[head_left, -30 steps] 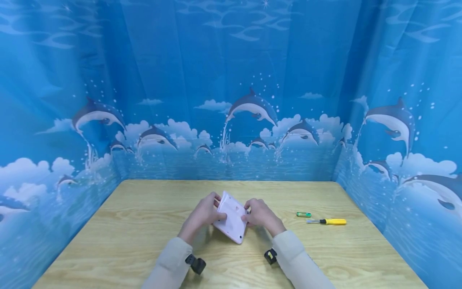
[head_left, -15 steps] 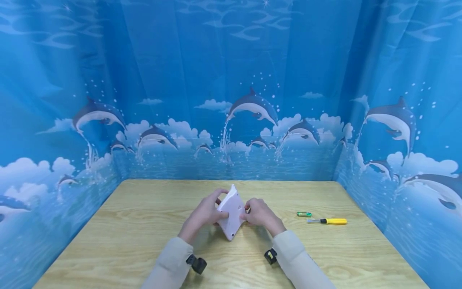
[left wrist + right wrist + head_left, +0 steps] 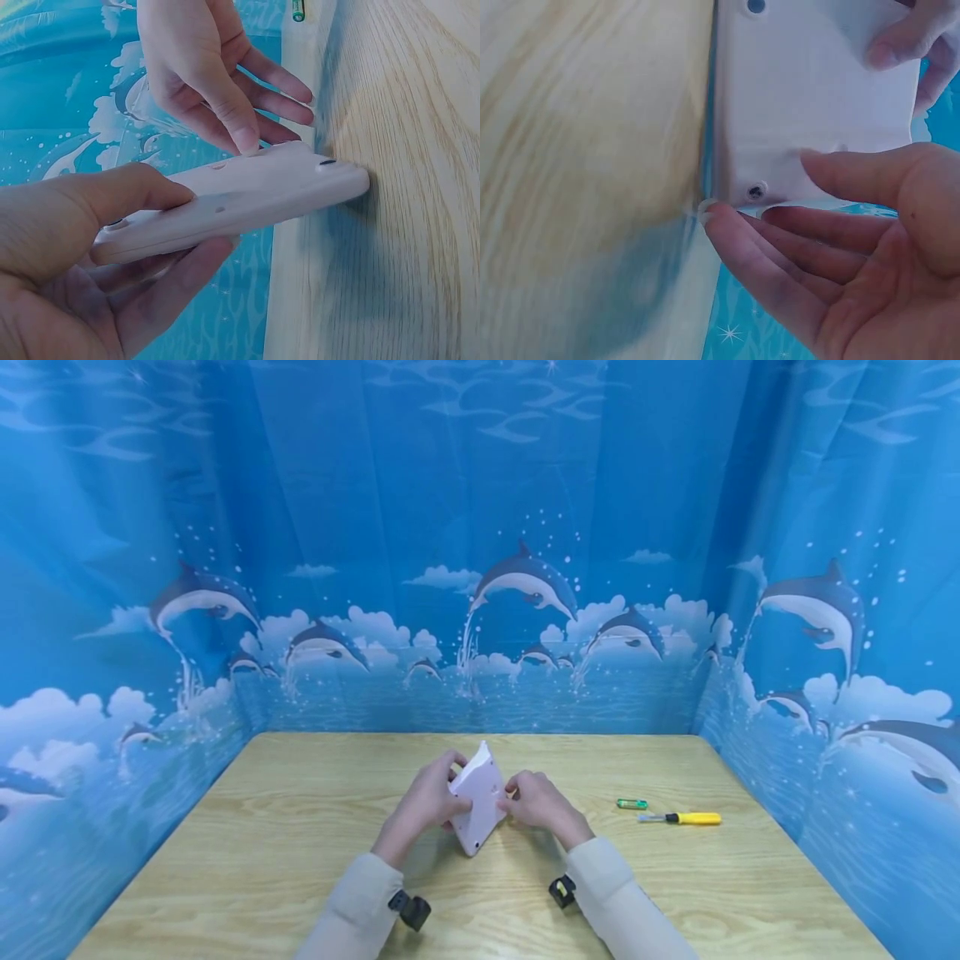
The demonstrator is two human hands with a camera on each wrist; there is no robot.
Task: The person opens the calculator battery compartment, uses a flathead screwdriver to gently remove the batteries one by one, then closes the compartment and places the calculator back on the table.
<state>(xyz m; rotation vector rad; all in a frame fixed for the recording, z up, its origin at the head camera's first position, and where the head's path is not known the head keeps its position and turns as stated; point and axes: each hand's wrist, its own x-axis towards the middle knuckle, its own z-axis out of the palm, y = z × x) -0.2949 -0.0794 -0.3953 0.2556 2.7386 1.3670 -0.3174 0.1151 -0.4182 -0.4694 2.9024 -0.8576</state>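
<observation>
A flat pale-pink plastic device stands tilted on edge above the table's middle, back face toward me. My left hand grips its left side, thumb on the back and fingers behind. At the right edge, my right hand has its thumb on the back and its fingers at the rim. In the right wrist view, the device's back has a dark round spot near each of two corners, one in a raised ring, and a small notch by my right thumb. The front face is hidden.
Right of my hands, a green battery lies beside a yellow-handled screwdriver on the wood-grain table. A blue dolphin-print curtain surrounds its back and sides. A small black camera is strapped on each wrist.
The device has been turned so that its back faces further right and looks narrower, with its lower corner shifted left. Both hands keep nearly the same places.
</observation>
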